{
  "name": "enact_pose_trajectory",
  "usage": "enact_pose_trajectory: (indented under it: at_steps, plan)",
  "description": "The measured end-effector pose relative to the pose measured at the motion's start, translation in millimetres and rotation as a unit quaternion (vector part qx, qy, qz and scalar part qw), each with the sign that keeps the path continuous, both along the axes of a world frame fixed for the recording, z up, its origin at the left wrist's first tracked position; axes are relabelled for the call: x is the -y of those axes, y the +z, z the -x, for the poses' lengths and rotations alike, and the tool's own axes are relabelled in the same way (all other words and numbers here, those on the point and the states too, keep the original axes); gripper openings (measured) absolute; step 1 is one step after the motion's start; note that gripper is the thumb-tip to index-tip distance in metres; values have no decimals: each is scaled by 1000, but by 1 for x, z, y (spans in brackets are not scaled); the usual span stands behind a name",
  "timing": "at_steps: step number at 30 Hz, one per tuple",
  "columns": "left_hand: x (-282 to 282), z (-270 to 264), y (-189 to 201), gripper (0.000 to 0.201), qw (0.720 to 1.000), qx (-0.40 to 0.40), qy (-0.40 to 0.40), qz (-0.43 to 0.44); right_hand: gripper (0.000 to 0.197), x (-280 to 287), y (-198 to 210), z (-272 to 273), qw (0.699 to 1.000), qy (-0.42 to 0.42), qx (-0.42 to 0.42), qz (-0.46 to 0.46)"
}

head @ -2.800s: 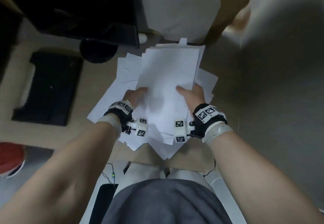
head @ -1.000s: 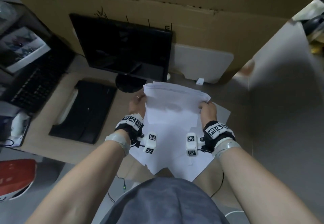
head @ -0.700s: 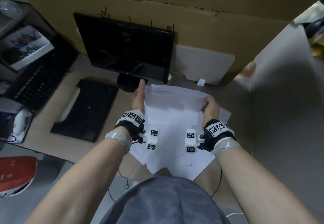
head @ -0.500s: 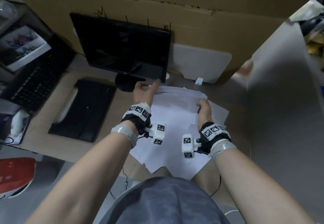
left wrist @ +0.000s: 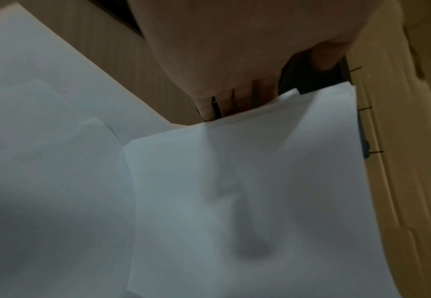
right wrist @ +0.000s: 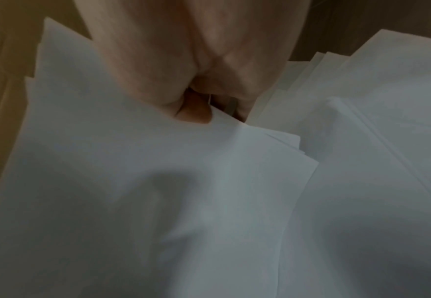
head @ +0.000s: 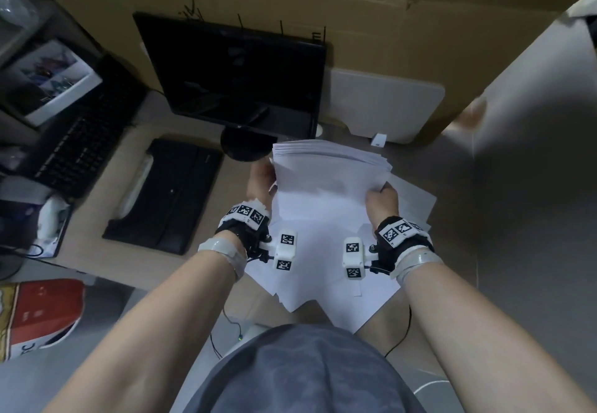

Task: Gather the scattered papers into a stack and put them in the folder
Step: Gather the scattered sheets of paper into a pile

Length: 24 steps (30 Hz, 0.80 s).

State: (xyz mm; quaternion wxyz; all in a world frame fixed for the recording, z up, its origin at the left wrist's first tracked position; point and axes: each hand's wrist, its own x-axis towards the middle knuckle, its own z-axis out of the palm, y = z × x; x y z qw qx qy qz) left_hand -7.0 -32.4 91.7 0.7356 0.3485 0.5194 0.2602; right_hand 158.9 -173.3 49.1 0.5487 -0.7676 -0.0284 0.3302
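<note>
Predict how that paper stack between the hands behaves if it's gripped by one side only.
Likely floppy: the paper stack already bows between the left hand and right hand. Sheets probably slide apart, since the edges near the right hand's fingers are fanned rather than flush. Probably light, as both hands hold it raised by its sides alone.

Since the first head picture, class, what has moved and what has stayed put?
The stack of papers, then flat under both palms, is now raised on edge, the left hand and right hand each holding a side. Loose sheets still lie underneath; the black folder stays untouched.
</note>
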Motion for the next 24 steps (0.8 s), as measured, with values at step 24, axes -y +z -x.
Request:
enact_pose_trajectory:
  at_steps: [24]
  plan:
    - [-21, -24, -13, 23, 954, -215, -152, -143, 29, 10, 3, -28, 991, 11, 127, 27]
